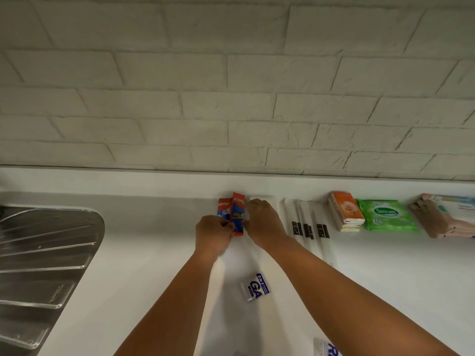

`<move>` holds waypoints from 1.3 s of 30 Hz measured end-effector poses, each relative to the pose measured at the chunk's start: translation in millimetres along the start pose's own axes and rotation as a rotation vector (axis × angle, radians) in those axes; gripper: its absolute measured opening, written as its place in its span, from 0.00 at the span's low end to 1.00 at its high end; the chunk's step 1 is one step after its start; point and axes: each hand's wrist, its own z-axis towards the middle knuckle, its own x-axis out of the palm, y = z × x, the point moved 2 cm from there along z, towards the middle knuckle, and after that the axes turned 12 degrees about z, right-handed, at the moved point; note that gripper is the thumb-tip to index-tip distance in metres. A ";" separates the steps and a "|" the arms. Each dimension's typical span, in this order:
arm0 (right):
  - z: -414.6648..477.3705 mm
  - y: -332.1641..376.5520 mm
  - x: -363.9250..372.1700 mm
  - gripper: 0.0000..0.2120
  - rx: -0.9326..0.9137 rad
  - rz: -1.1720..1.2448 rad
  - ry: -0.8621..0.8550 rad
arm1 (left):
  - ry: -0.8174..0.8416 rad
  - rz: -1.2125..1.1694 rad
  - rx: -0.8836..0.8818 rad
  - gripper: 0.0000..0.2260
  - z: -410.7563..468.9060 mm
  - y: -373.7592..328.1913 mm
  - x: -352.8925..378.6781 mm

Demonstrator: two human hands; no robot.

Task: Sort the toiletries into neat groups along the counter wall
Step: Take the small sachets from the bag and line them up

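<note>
Two red and blue toothpaste boxes [237, 214] lie side by side near the counter wall. My left hand [212, 236] pinches their near ends and my right hand [263, 222] presses against the right box's side. To the right lie several white wrapped toothbrush packets [307, 227], then an orange tissue pack [345, 211], a green wipes pack [386, 215] and a beige pack [442, 215]. A small white and blue sachet [254, 287] rests on the counter between my forearms. Another sachet [325, 348] peeks in at the bottom edge.
A steel sink drainboard [38, 265] fills the left side. The white counter [154, 253] runs along a white brick wall [231, 98] with a raised ledge at its foot.
</note>
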 end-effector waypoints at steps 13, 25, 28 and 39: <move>1.1 -7.4 26.5 0.13 -0.315 -0.393 0.138 | -0.106 0.361 0.045 0.08 12.1 3.8 9.9; 0.7 -10.8 34.3 0.16 -0.329 -0.345 0.087 | -0.189 0.415 0.275 0.18 14.3 30.2 9.7; 1.6 -9.1 35.4 0.16 -0.333 -0.360 0.096 | -0.162 0.411 0.328 0.17 15.6 32.9 9.9; -2.1 -5.2 30.6 0.16 -0.305 -0.288 0.058 | -0.171 0.386 0.345 0.14 15.3 29.8 7.2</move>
